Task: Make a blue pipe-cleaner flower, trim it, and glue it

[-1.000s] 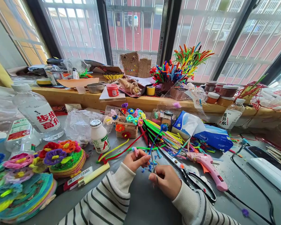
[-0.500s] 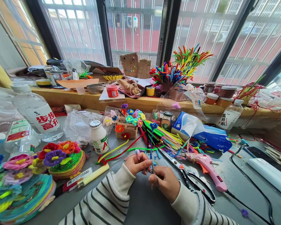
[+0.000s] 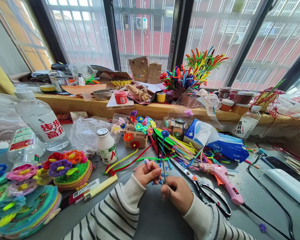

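Observation:
My left hand (image 3: 148, 174) is pinched around the lower stem of a blue pipe-cleaner flower (image 3: 165, 134), which stands upright above my fingers. A small pink-and-blue fuzzy piece (image 3: 147, 162) shows at the top of that hand; whether it is held or worn is unclear. My right hand (image 3: 179, 193) grips a small pair of metal scissors (image 3: 164, 178), blades pointing up right beside the blue stem. Most of the handles are hidden by my fingers. Tiny blue fuzzy clippings lie on the grey table (image 3: 155, 213) just beyond my hands.
To the right lie large black-handled scissors (image 3: 215, 198) and a pink glue gun (image 3: 226, 181) with its cord. A basket of fuzzy flowers (image 3: 135, 141), loose pipe cleaners (image 3: 175, 146) and a white bottle (image 3: 106, 148) stand ahead. Fuzzy flower discs (image 3: 27, 210) are at left.
The scissors and my right hand have shifted slightly right, away from the stem. My left hand keeps its pinch. The whole view has moved a little.

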Available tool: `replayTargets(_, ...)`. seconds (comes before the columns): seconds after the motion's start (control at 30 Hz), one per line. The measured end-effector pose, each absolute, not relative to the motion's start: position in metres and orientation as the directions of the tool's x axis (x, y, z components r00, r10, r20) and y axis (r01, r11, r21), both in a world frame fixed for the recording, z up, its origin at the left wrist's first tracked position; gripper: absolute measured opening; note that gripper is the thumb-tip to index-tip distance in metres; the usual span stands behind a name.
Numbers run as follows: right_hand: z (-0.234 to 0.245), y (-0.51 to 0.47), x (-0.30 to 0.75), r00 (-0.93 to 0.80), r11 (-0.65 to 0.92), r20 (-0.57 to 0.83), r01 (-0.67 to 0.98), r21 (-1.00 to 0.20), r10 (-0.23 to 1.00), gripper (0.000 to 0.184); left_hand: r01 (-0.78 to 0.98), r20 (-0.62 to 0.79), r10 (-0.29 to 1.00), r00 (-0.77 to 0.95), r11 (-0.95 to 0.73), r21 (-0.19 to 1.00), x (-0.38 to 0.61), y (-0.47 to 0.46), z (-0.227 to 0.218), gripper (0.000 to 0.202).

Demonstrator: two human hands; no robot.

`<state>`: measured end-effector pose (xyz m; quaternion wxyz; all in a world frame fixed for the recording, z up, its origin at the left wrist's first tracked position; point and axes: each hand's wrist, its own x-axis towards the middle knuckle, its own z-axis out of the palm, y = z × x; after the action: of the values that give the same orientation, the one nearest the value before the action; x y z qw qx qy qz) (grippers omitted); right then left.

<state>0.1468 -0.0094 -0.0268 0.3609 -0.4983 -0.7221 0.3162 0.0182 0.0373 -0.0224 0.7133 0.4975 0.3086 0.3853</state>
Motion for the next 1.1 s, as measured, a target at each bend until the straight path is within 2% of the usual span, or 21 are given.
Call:
replayTargets(0.23,-0.0270,-0.0096,0.1463,-0.303,0.338,0.208,0.481,-0.809,0.930,0.070,-0.182,-0.079,0.814,0.576,0.222,0.958,0.0181,0.0384,-0.0235,0.028)
replayTargets(0.53,-0.0275,-0.0075,0.1488,-0.198,0.328,0.261,0.557,-0.763,0.945,0.058,-0.193,-0.071,0.845,0.530,0.201,0.960,0.0197,0.0360,-0.0203,0.028)
replayTargets(0.77,-0.0257,-0.0095,0.1479,-0.273,0.294,0.177,0.488,-0.822,0.946,0.063,-0.231,-0.053,0.860,0.508,0.195,0.953,0.0195,0.0357,-0.0199,0.027)
replayTargets(0.87,-0.0259,-0.0101,0.1478,-0.290,0.313,0.187,0.492,-0.812,0.939,0.066,-0.201,-0.054,0.839,0.541,0.190,0.961,0.0196,0.0358,-0.0195,0.028)
replayTargets(1.1,-0.0282,-0.0066,0.1499,-0.178,0.323,0.270,0.541,-0.776,0.946,0.058,-0.147,-0.078,0.807,0.585,0.200,0.969,0.0208,0.0368,-0.0227,0.029)
